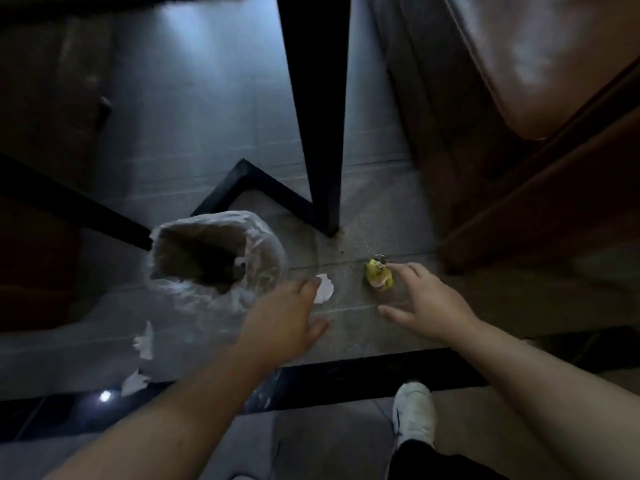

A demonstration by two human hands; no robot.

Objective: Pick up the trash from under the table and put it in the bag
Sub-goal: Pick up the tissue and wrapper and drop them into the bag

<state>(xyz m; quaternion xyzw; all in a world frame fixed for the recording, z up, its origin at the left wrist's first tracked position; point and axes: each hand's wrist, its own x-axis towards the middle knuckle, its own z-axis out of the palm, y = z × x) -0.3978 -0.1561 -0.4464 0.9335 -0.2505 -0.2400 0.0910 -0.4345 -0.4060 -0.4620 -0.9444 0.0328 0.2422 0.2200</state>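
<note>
A clear plastic bag [214, 252] stands open on the grey floor at centre left, with a few scraps inside. My left hand [284, 317] reaches forward just right of the bag, its fingertips touching a white paper scrap [325, 289]; whether it grips the scrap is unclear. My right hand [426, 306] is spread open, fingertips right beside a yellow-green crumpled wrapper [377, 277] on the floor. Two more white paper scraps [145, 341] [134, 382] lie near the bag's lower left.
A black table leg [318, 116] stands just beyond the trash, with a black angled floor bar [242, 181] behind the bag. A brown leather seat [540, 64] fills the right side. A black floor strip [346, 379] crosses below my hands. My white shoe [414, 414] is at bottom.
</note>
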